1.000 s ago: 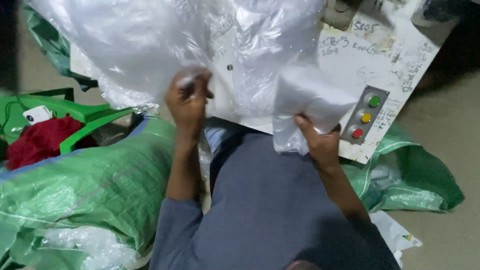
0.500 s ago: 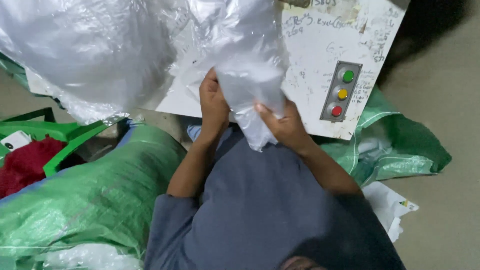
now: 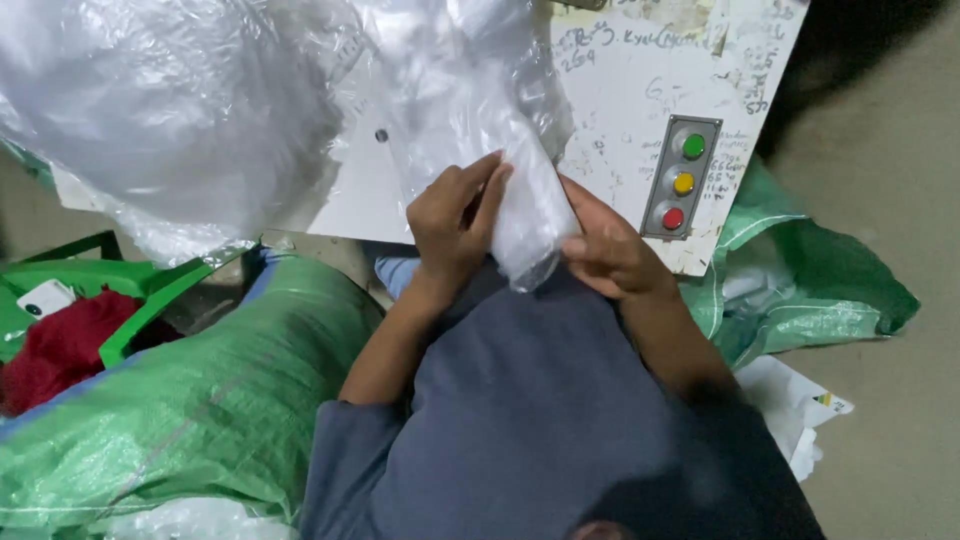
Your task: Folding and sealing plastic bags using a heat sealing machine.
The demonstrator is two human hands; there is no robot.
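Observation:
I hold a clear plastic bag (image 3: 520, 190) between both hands, just in front of my chest. My left hand (image 3: 455, 225) presses flat against its left side, fingers pointing up. My right hand (image 3: 605, 250) pinches its right edge near the bottom corner. The bag's upper part crumples up over a white tabletop (image 3: 620, 110). A large heap of clear plastic film (image 3: 170, 110) covers the table's left part.
A grey panel with green, yellow and red buttons (image 3: 681, 180) sits at the table's right edge. A full green woven sack (image 3: 190, 410) lies at my left, another green sack (image 3: 810, 280) at my right. A green crate with red cloth (image 3: 60, 340) stands far left.
My hands have come together from apart and gathered the bag into a narrower bundle. The view has shifted so the table sits higher and more to the right.

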